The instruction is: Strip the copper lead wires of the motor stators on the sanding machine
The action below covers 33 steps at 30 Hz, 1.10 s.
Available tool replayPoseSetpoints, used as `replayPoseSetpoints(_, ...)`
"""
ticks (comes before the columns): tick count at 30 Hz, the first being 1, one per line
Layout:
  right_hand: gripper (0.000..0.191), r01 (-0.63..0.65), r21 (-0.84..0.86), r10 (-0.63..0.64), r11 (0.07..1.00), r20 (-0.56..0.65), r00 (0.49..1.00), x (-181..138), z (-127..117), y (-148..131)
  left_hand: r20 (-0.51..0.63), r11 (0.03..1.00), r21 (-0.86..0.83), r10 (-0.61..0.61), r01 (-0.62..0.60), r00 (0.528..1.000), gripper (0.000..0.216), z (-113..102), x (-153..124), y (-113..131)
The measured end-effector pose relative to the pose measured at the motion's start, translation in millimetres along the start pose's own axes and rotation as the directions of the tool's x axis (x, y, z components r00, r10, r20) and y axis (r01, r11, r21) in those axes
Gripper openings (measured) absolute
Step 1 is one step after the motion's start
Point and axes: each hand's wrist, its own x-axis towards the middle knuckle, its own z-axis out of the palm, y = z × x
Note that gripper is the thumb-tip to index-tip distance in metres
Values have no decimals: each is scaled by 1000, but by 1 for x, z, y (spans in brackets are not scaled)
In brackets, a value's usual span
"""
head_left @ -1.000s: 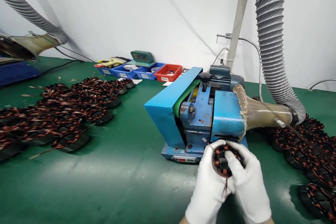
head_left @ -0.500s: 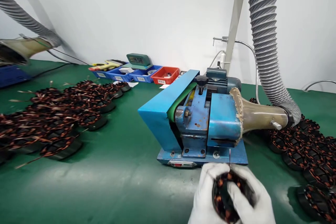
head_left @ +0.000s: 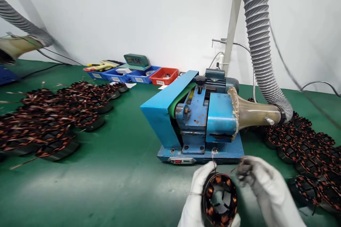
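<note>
My left hand (head_left: 195, 195), in a white glove, grips a motor stator (head_left: 204, 202), a black ring with copper windings round its open centre. The ring's face is turned towards me, and a thin wire lead stands up from its top edge. Just right of the ring is my gloved right hand (head_left: 266, 184), apart from it. Its fingertips are drawn together and look dark and blurred. A thin dark strand shows by them, but what they pinch is not clear. Behind both hands stands a blue belt sanding machine (head_left: 221, 113) with a green belt.
Many stators with loose leads (head_left: 90, 120) lie on the green table (head_left: 119, 184) at left. More stators (head_left: 309, 168) crowd the right side. Blue bins (head_left: 138, 78), a red bin (head_left: 163, 76) and a digital clock (head_left: 136, 60) line the wall. A grey hose (head_left: 257, 25) joins the machine's duct.
Both hands were round the stator; my right hand has come off it and moved right. The stator has shifted slightly left in my left hand, and its open centre now shows. The view has shifted slightly.
</note>
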Motion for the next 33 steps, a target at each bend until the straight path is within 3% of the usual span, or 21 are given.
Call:
replayPoseSetpoints(2,31,17,-97,-9,995,83,996,-2,10,5,33,997,-51,-51,53,998,85,3,2,-8)
replayPoseSetpoints(5,18,43,-141,-31,989,81,996,1,20,7,90,992,-99,-69,78,994,72,8,7,-16)
replayPoseSetpoints(8,23,-9,59,7,998,33,999,11,18,0,121,985,-164,-39,59,992,55,7,9,-15)
replayPoseSetpoints(11,22,134,221,-111,966,-112,987,17,13,-5,61,976,-208,-59,71,996,51,3,10,-7)
replayPoseSetpoints(13,18,210,75,-202,975,-106,974,15,12,0,8,964,-237,-125,123,992,58,3,13,-2)
replayPoseSetpoints(16,22,238,-198,-223,951,95,970,8,19,15,-18,922,-333,-216,198,976,53,13,25,1)
replayPoseSetpoints(19,22,220,-235,-198,947,112,974,9,29,27,-64,823,-494,-357,281,932,40,27,40,-3)
replayPoseSetpoints(23,24,154,-182,-137,971,105,985,23,38,29,-100,736,-593,-469,325,878,46,37,58,-3)
replayPoseSetpoints(28,30,144,-183,-132,972,77,988,32,38,26,-79,884,-383,-320,268,944,54,34,72,5)
replayPoseSetpoints(33,31,160,-194,-146,968,83,986,29,32,25,-100,951,-266,-187,154,977,48,35,70,-5)
